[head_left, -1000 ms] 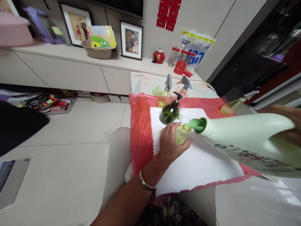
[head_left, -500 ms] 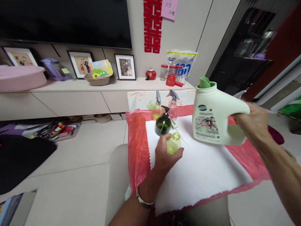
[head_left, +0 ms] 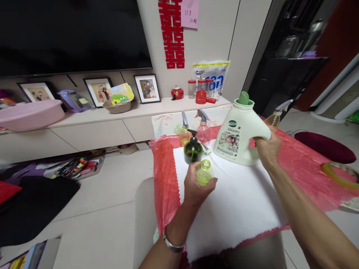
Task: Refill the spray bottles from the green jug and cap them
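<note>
My left hand [head_left: 196,186] is wrapped round a small yellow-green bottle [head_left: 204,175] with an uncapped neck, held over the white cloth [head_left: 230,209]. My right hand [head_left: 267,147] grips the handle of a large pale green jug [head_left: 232,134], which leans slightly and has a green spout at its open mouth. A dark green pump bottle [head_left: 193,149] stands just behind the small bottle. Behind it are a yellowish spray bottle [head_left: 184,136] and a pinkish clear spray bottle [head_left: 203,130]. A small pale green tool-like piece [head_left: 206,150] lies beside the pump bottle.
Red plastic sheeting [head_left: 303,164] covers the table under the cloth. At the right are another spray bottle [head_left: 273,118], a yellow tape roll [head_left: 340,175] and a maroon stool [head_left: 325,147]. A white cabinet [head_left: 98,132] with frames and jars runs behind.
The jug and my right hand have moved left and the jug stands more upright. My view has turned right, showing more of the table's right side. My left hand keeps hold of the small bottle.
</note>
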`<action>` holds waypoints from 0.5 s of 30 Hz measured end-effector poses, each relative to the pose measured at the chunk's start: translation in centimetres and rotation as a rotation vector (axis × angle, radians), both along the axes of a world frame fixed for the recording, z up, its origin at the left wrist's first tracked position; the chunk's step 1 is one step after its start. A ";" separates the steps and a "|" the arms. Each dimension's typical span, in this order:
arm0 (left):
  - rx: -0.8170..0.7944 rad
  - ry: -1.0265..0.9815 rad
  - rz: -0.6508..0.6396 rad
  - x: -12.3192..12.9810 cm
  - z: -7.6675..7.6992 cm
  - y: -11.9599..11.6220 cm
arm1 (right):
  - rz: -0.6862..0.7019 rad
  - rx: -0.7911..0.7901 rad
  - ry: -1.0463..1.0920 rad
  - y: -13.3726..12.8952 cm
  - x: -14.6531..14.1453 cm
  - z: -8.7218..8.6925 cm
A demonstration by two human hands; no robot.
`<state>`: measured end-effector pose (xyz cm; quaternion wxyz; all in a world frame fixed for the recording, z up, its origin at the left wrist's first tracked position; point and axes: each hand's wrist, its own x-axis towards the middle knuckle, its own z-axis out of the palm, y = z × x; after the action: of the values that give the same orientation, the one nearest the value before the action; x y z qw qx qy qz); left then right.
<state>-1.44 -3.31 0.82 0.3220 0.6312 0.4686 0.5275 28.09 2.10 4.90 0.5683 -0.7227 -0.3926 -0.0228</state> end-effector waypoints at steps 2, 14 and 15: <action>-0.050 -0.035 -0.046 -0.2 -0.1 0.0 | 0.017 -0.013 -0.044 -0.8 0.2 0.0; -0.099 -0.109 -0.101 -0.8 0.2 -0.2 | 0.156 0.058 -0.461 -7.4 -8.7 -0.3; -0.093 -0.104 -0.106 -0.9 0.2 -0.2 | 0.264 -0.038 -0.490 -6.9 -9.5 -0.4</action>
<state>-2.30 -3.49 1.04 0.4021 0.6113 0.4412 0.5196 18.59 -4.77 4.52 0.4407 -0.6488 -0.6095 -0.1153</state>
